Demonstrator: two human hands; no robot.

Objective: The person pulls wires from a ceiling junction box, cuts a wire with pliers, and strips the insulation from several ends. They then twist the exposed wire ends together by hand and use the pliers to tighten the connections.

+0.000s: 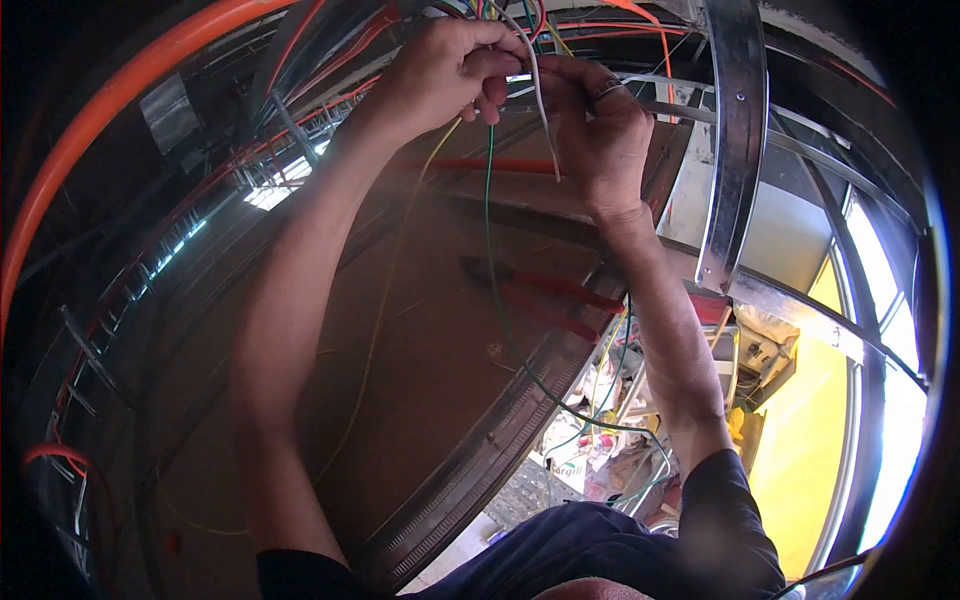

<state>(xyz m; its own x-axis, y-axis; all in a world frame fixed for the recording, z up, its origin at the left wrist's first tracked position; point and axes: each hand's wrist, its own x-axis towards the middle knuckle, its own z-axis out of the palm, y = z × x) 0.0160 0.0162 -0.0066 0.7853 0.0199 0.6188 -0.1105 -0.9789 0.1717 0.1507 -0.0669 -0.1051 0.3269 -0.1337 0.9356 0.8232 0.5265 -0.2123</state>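
Near the top of the head view, my left hand point(445, 78) is closed, its thumb and fingers pinching thin electrical wires. My right hand point(608, 130), with a ring on one finger, pinches at the same spot, fingertips nearly meeting the left ones. Exactly which wire each holds is hidden by the fingers. A white wire point(541, 95) hangs in front of the fingertips, its end loose beside my right hand. A green wire point(488, 205) and a yellow wire point(407, 215) trail down below my hands. More coloured wires point(485, 10) bunch above them.
Pliers with red handles point(560, 290) lie on a brown board point(400, 330) below my arms. A metal channel point(735, 140) hangs at the right. Orange conduit point(75, 130) curves along the left. Through an opening beside the board's edge, cluttered items point(590, 440) show far below.
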